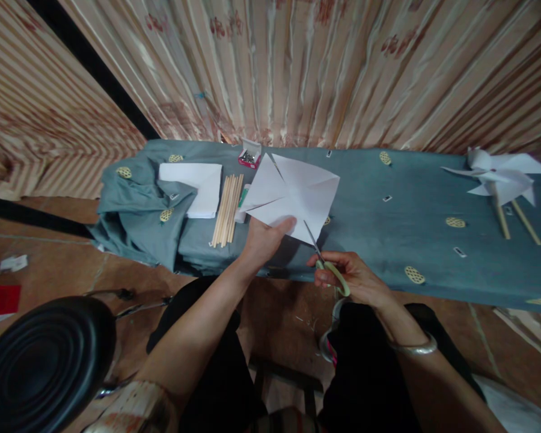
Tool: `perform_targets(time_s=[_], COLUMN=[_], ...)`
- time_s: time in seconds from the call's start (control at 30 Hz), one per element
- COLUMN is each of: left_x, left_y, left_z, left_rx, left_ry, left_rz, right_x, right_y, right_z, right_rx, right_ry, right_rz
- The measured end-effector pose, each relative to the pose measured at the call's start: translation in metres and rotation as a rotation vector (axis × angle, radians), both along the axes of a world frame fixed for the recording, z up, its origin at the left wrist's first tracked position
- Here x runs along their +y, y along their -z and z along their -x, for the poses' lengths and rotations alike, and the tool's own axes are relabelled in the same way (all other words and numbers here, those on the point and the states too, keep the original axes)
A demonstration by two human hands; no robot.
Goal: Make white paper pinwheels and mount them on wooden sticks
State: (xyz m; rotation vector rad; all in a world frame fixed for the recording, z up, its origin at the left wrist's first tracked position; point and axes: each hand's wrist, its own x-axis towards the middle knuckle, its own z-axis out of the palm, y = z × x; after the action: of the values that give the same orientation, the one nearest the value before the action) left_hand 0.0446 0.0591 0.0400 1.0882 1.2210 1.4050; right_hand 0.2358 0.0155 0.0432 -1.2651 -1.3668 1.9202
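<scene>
Two hands share the cut: the left hand [264, 240] pinches the paper [293, 195] at its near edge above the counter [415, 216], the right hand [356, 279] grasps scissors [327, 261], which should follow the crease and stop short of centre.

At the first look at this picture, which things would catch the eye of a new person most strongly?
First, the white paper square at the centre, held over the grey-blue table cloth by the left hand, while the right hand brings green-handled scissors to its lower corner. Next, the finished paper pinwheels lying at the far right. A bundle of wooden sticks lies left of the paper, beside a stack of white sheets.
</scene>
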Motion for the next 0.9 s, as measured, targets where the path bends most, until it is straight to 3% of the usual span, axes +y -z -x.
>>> perform_targets(time_s=[0.9], left_x=[-0.0007], left_y=[0.0046], left_z=[-0.0013], left_rx=[0.008], left_ry=[0.007], left_rz=[0.006], right_x=[-0.0010], right_y=[-0.0011], right_z=[0.0025], right_rx=[0.039], right_ry=[0.099], right_rz=[0.110])
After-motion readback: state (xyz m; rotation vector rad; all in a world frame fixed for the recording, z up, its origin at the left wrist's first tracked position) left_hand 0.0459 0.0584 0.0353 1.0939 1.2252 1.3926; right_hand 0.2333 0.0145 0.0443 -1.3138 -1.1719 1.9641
